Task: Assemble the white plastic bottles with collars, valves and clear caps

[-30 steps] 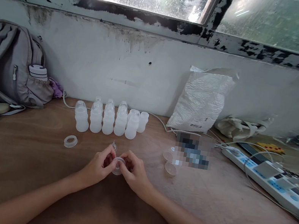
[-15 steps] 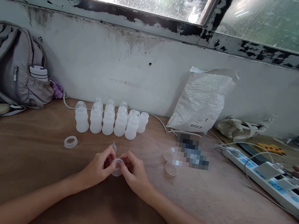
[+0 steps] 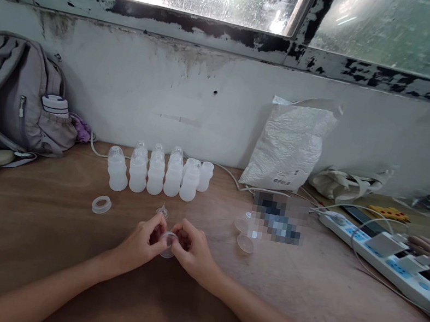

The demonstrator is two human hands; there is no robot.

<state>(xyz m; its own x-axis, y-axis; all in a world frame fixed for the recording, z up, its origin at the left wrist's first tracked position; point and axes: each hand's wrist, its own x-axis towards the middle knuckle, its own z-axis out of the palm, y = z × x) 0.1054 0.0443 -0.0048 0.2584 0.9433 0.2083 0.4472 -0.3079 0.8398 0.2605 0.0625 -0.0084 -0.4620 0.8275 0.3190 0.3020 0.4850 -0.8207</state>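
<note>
One clear ring (image 3: pixel 167 254), at the lower centre of the frame, is pinched by thumb and fingertips of the left hand (image 3: pixel 141 243) and right hand (image 3: pixel 195 252), apparently for balanced support, while frosted bottles (image 3: pixel 156 177) stand mid-frame, presumably set back to leave working room.
</note>
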